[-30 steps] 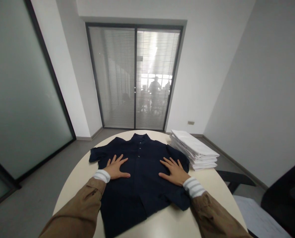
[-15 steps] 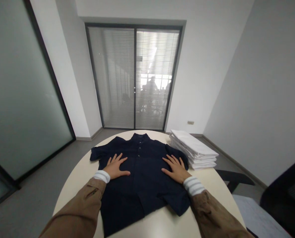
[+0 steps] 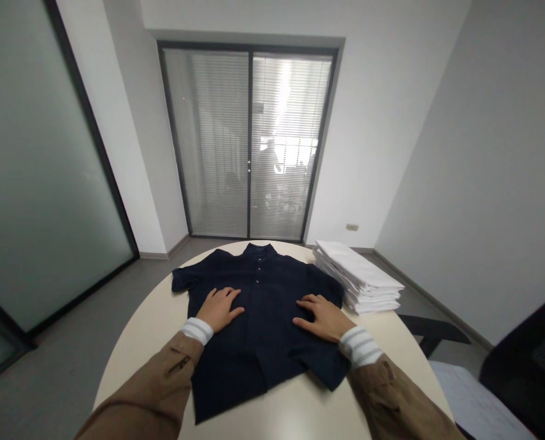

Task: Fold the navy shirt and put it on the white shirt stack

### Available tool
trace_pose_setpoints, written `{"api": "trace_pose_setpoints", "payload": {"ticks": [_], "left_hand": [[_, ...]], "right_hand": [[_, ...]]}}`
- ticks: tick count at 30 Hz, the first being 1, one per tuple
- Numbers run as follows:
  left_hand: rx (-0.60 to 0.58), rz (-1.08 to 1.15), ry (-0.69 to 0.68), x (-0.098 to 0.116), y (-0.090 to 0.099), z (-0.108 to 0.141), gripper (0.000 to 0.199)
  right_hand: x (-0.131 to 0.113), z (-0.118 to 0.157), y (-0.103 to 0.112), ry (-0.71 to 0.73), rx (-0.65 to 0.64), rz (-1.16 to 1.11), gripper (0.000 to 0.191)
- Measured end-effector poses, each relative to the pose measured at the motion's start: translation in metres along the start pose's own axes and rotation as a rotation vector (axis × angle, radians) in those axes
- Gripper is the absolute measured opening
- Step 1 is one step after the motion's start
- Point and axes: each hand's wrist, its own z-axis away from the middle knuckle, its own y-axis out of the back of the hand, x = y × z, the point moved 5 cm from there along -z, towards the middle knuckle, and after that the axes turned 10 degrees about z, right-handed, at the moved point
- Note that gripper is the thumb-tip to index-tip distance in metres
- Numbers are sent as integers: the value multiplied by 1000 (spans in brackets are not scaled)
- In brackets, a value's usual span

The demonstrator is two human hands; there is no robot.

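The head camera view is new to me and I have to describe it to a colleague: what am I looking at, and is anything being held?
There is no machine here, just a person's two bare hands. The camera sits on the person's head, looking forward and down, so the arms reach in from below. On the round table lies a dark short-sleeved shirt, spread out with its collar at the far side. To its right is a stack of folded white cloth. The left hand and right hand rest on the shirt; neither visibly grips it.
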Motion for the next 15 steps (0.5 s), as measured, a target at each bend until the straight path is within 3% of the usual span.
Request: {"api": "trace_pose_setpoints", "payload": {"ticks": [3, 6, 9, 12, 15], "left_hand": [[-17, 50, 18, -3, -6, -3, 56], [16, 124, -9, 3, 0, -1, 52], [8, 220, -163, 26, 13, 7, 37], [-106, 338, -320, 58, 22, 22, 28], [-236, 440, -404, 81, 21, 35, 39]], "right_hand": [[3, 1, -6, -32, -47, -13, 86], [10, 0, -14, -88, -90, -43, 93], [16, -2, -20, -125, -102, -68, 93], [19, -4, -24, -141, -67, -65, 91], [24, -6, -26, -170, -26, -50, 87]]}}
